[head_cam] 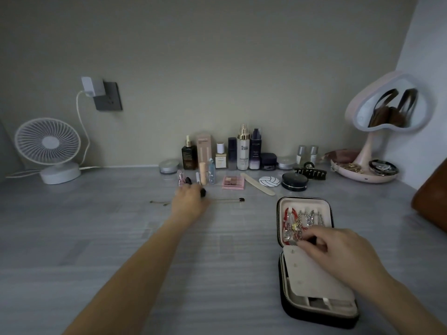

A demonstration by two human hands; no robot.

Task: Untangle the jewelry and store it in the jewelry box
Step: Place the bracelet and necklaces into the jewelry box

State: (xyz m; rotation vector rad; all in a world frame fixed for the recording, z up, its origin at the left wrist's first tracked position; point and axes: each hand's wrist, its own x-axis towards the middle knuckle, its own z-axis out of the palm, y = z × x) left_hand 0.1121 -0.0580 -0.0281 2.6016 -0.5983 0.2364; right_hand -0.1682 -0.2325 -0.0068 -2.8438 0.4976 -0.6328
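Observation:
An open black jewelry box [280, 228] lies at the right. In its raised lid hang a red cord bracelet [287, 215] and several silver chains [308, 217]. A beige earring flap [312, 276] covers the lower tray. My right hand [338, 250] reaches in from the right and pinches a silver chain at the bottom of the lid. A thin necklace [227, 200] lies stretched out straight on the table farther back. My left hand [189, 201] is curled down onto its middle, and the fingertips are hidden behind the back of the hand.
Cosmetic bottles [243, 151], a pink eyeshadow palette [233, 182], a nail file [257, 187], a black compact [294, 181] and a hair claw [310, 171] line the back. A white fan [48, 146] stands at the left, a heart mirror [389, 107] with a tray at the right, a brown bag [433, 201] at the far right.

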